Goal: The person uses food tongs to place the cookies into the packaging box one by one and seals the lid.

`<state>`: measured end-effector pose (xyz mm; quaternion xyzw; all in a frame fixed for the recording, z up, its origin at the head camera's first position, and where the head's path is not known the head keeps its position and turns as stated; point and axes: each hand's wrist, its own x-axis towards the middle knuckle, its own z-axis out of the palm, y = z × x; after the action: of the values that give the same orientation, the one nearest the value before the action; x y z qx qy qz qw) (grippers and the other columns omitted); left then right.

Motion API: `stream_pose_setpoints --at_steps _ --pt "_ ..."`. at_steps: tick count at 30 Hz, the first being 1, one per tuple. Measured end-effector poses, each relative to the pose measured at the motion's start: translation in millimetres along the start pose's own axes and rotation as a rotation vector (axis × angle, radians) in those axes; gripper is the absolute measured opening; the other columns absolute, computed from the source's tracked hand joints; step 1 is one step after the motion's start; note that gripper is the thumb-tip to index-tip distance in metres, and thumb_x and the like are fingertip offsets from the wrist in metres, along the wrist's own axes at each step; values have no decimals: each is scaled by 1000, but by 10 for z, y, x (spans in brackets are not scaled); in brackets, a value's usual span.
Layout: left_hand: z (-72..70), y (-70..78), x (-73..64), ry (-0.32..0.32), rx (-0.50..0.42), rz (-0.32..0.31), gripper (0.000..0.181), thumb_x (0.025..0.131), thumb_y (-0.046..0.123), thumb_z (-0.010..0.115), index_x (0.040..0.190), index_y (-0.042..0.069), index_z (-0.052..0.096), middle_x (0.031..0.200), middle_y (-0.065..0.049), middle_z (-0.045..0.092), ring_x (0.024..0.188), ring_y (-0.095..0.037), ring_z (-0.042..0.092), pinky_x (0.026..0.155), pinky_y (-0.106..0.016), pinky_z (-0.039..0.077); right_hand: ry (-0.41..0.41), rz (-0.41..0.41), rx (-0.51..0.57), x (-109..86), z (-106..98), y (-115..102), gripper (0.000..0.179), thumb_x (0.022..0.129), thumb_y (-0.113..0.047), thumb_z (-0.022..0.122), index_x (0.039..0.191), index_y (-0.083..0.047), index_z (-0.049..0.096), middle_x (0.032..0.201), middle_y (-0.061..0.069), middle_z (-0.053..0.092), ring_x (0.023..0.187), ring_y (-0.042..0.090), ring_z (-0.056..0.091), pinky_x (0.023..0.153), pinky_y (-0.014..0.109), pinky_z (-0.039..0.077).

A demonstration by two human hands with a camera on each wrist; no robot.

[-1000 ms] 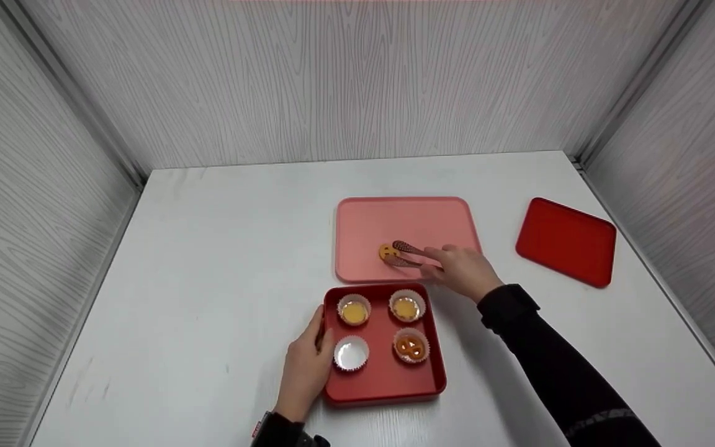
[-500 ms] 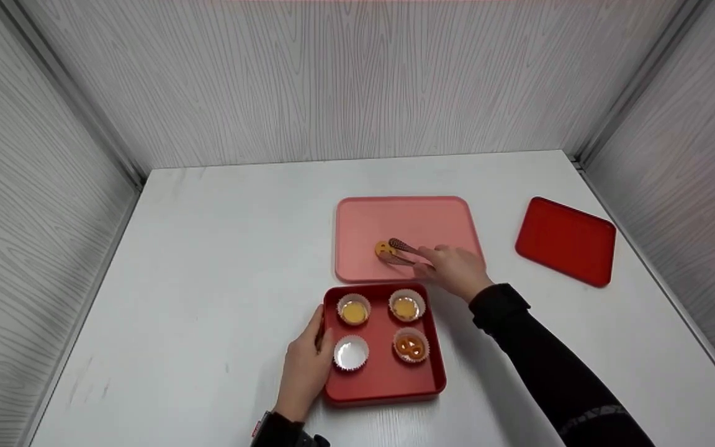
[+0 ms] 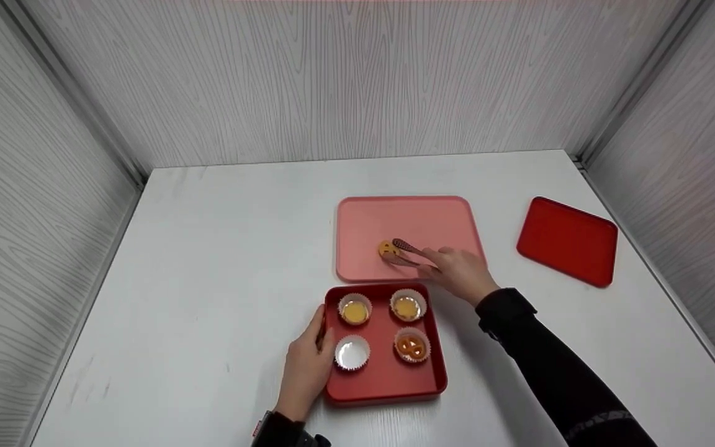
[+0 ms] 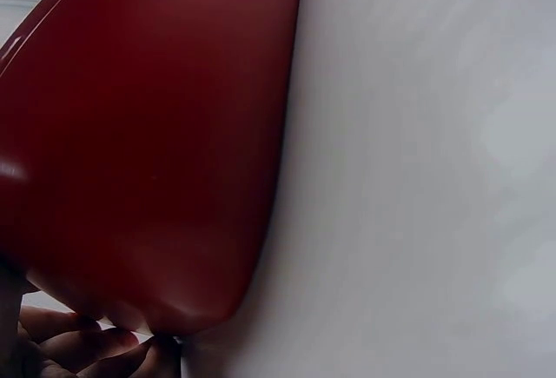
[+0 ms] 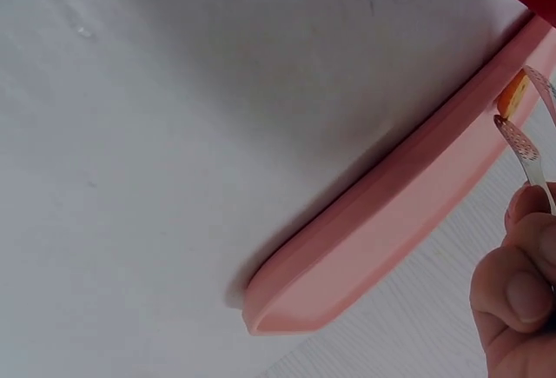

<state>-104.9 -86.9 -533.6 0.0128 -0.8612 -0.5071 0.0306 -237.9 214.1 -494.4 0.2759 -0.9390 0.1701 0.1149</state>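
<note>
My right hand [image 3: 462, 273] pinches a pair of small metal tongs [image 3: 412, 249] with perforated tips over the pink tray [image 3: 357, 218]. Between the tips is a round yellow biscuit [image 3: 387, 249] with dark, face-like marks; in the right wrist view the biscuit [image 5: 511, 94] appears edge-on close to both tips. My left hand [image 3: 306, 366] grips the left wall of a deep red square tray [image 3: 388, 388]. Paper cups stand inside it: two at the back [image 3: 354, 308] hold yellow pieces, the front right cup [image 3: 411, 345] holds a brown pretzel-shaped piece, and the front left cup [image 3: 352, 352] is empty.
A smaller flat red tray [image 3: 567, 241] lies turned at an angle on the right of the white table [image 3: 221, 273]. The pink tray stands just behind the deep red one. Pale wood-grain panels [image 3: 345, 81] enclose the back and both sides.
The right hand and tongs shift slightly left, then slightly back right, and the biscuit moves with the tips. The left hand keeps its hold on the deep red tray.
</note>
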Motion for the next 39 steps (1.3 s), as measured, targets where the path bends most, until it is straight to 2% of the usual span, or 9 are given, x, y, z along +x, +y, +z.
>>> stream_pose_setpoints --at_steps 8,16,29,34,36,39 --pt "1 0 -2 15 24 18 52 104 17 57 152 2 47 148 -15 55 136 -28 53 110 -47 46 100 -67 -38 -98 -51 36 28 92 -19 77 116 -7 71 78 12 67 68 30 67 59 45 55" --pt "3 -2 -6 7 22 -2 52 104 18 56 153 4 46 149 -14 54 137 -28 53 111 -47 45 163 -96 -22 -191 -152 -7 33 91 -18 79 121 -7 72 77 10 66 62 26 62 55 43 52" --pt "-1 11 -12 4 14 -6 52 104 17 57 154 4 46 150 -13 54 139 -27 51 112 -47 44 331 -282 -65 -398 -292 -146 47 78 -13 88 122 -5 72 71 5 58 51 14 49 45 28 42" --pt "-2 8 -10 5 13 -2 52 104 17 56 153 4 46 149 -14 55 138 -27 52 111 -47 45 338 -358 -69 -480 -377 -296 52 75 -11 90 123 -5 71 71 2 55 51 9 44 45 23 39" --pt "1 7 -7 1 10 -5 52 104 17 56 154 3 45 150 -15 54 139 -27 51 111 -47 45 324 -386 -58 -518 -406 -373 48 81 -15 87 125 -5 70 75 2 59 53 8 51 47 21 45" --pt "4 6 1 -7 6 -9 53 105 17 56 154 3 44 150 -15 53 140 -27 50 112 -47 44 283 -414 -21 -591 -445 -494 45 87 -21 83 127 -5 70 75 2 60 54 7 53 49 20 46"
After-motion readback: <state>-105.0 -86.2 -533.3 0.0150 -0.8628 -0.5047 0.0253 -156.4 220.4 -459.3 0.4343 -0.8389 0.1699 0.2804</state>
